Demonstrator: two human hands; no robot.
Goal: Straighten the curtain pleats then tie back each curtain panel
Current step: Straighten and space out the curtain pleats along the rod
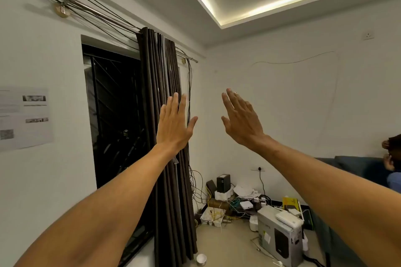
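White walls close in a room corner under a recessed ceiling with a glowing light strip (282, 2). On my view's left side sits a dark window (112, 115) with a metal grille behind it, and a printed sheet (23, 117) is stuck to the wall beside it. Along the top runs a curtain rod (91, 10) with several thin cables strung next to it.

From that rod the dark brown curtain (155, 67) hangs gathered in tight vertical pleats at the window's right edge, reaching down to the floor, with no tie around it.

I see the left hand (174, 124) raised in front of the curtain's right edge, back toward me, fingers (175, 102) straight and close together, thumb out, holding nothing; whether it touches the fabric I cannot tell. Just beside it to the right, the right hand (243, 121) is lifted before the bare wall, flat and spread, also gripping nothing.

Down in the corner lie tangled wires, small devices and a cardboard box (280, 238).
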